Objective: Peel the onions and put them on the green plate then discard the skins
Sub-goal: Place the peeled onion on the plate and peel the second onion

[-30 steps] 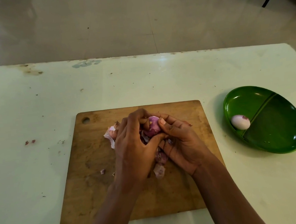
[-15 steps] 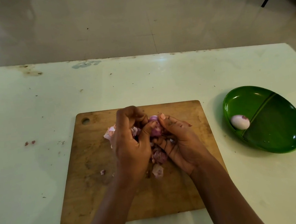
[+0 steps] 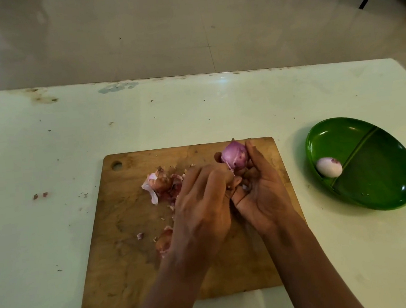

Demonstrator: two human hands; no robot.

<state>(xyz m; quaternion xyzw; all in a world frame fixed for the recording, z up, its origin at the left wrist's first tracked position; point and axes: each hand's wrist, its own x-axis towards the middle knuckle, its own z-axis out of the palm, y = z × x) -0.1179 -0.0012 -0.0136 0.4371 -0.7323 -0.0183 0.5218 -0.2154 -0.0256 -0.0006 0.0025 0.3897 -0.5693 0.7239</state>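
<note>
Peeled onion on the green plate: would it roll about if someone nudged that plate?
Probably: the peeled onion is rounded and looks smooth, so it should roll easily. The divider ridge beside it would likely stop it crossing the green plate. Skinless, it may also feel slippery.
</note>
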